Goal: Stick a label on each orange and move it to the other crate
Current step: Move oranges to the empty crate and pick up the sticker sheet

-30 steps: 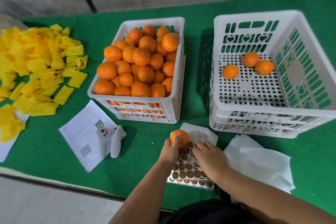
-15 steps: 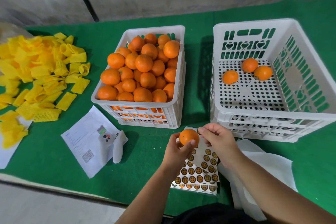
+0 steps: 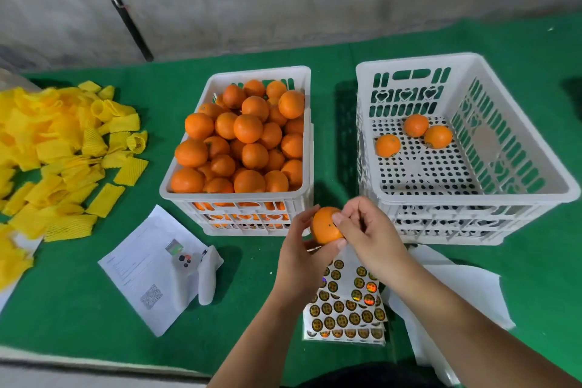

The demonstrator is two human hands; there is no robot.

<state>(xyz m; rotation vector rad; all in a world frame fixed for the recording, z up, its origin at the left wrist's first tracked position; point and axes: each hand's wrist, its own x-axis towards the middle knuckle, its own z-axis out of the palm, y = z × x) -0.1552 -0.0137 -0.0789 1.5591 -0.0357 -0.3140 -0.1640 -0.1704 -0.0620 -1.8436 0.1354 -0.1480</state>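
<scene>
My left hand (image 3: 299, 258) grips one orange (image 3: 324, 227) above the green cloth, between the two white crates. My right hand (image 3: 368, 230) has curled fingers, and its fingertips pinch a label against the top right of that orange; the label itself is hidden under them. The left crate (image 3: 233, 197) is piled with several oranges (image 3: 248, 129). Three oranges (image 3: 388, 145) lie at the back of the right crate (image 3: 472, 195). A sheet of round gold-and-black labels (image 3: 346, 309) lies below my hands.
A heap of yellow foam nets (image 3: 63, 151) covers the left of the table. A printed paper (image 3: 138, 268) with a white controller (image 3: 201, 274) on it lies in front of the left crate. White backing sheets (image 3: 456, 290) lie at the right. A black pole (image 3: 132, 28) leans on the wall.
My right hand left the label sheet with a label and came up to the orange. My left hand raised the orange off the sheet toward the gap between the crates.
</scene>
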